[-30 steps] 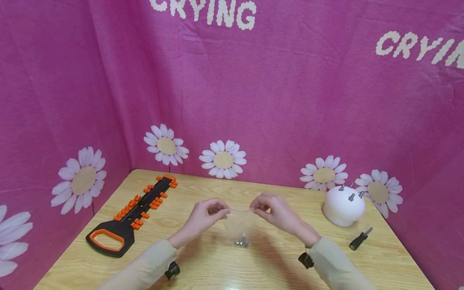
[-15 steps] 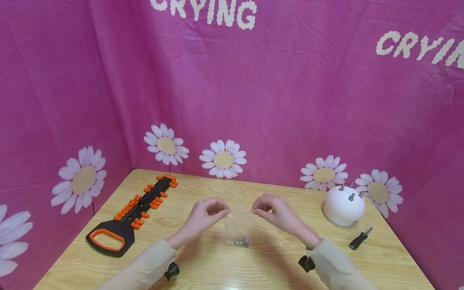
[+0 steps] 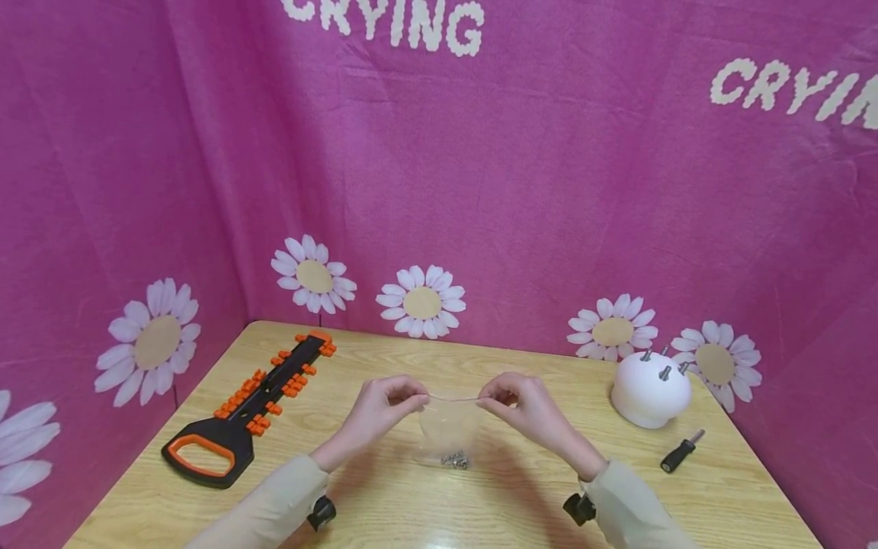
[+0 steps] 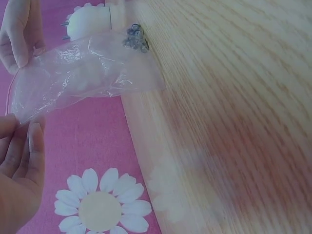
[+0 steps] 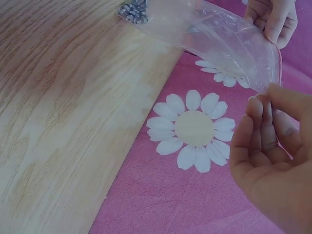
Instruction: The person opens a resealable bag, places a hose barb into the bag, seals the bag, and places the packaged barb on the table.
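A clear plastic zip bag (image 3: 449, 427) hangs between both hands over the middle of the table, its top edge pulled almost straight. Small shiny metal parts (image 3: 456, 460), perhaps nuts or screws, are bunched in one bottom corner, as the left wrist view shows with the metal parts (image 4: 136, 38) too. The left hand (image 3: 387, 408) pinches the bag's left top corner between thumb and fingers. At the opposite corner, the right hand (image 3: 524, 404) pinches the edge likewise. In the right wrist view, a reddish strip runs along the bag's mouth (image 5: 279, 63) between the two hands.
A black rack with orange clips and a handle (image 3: 213, 450) lies on the left of the table. To the right stand a white rounded object (image 3: 650, 393) with metal posts on top and a black-handled screwdriver (image 3: 679, 454). Pink cloth (image 3: 480, 191) walls the back and sides.
The bag's mouth sagged into a curve half a second ago and is now drawn nearly straight. The left hand has shifted slightly left, and the bag's lower part has swung a little left.
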Motion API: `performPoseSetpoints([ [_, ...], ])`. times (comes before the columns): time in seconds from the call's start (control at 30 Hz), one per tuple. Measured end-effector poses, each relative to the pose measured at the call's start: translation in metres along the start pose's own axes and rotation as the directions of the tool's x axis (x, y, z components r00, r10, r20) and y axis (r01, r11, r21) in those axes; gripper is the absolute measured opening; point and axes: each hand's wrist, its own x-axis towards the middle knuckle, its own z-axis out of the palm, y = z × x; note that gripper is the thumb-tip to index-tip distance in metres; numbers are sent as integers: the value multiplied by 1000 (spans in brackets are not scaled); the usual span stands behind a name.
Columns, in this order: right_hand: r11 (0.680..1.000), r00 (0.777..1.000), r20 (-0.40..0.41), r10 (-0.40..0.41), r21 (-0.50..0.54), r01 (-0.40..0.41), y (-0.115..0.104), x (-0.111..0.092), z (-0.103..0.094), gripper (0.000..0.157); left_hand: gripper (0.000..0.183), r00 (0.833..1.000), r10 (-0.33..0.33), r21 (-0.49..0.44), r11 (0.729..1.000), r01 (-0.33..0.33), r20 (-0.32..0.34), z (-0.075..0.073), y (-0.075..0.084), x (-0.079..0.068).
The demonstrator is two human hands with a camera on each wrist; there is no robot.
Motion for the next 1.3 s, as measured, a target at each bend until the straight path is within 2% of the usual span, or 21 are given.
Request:
performPoseSetpoints([
  [0.27,1000,998,-62,-18,-26,16,-1,-2,4,4,14,999,-32,-10,999,32,5,0,3,0],
  [0.43,999,998,-47,-46,-8,45,-1,-3,6,5,14,1000,-30,-24,999,30,4,0,5,-1],
  [0.63,998,1000,-30,-10,64,12,0,-1,12,5,14,1000,-25,-35,999,25,4,1,6,0],
  [0.8,998,998,-50,-45,30,47,-1,-1,14,4,14,1000,-20,-17,1000,20,8,1,5,1],
  [0.9,997,996,-59,-74,4,74,1,-1,16,5,15,1000,-12,1,1000,12,6,2,4,2],
  [1.17,998,998,-57,-13,60,16,2,2,20,3,16,999,49,6,999,-49,-3,4,3,4],
  [1.3,998,997,-66,-36,58,39,0,3,23,3,15,998,56,10,998,-56,-3,5,2,4],
])
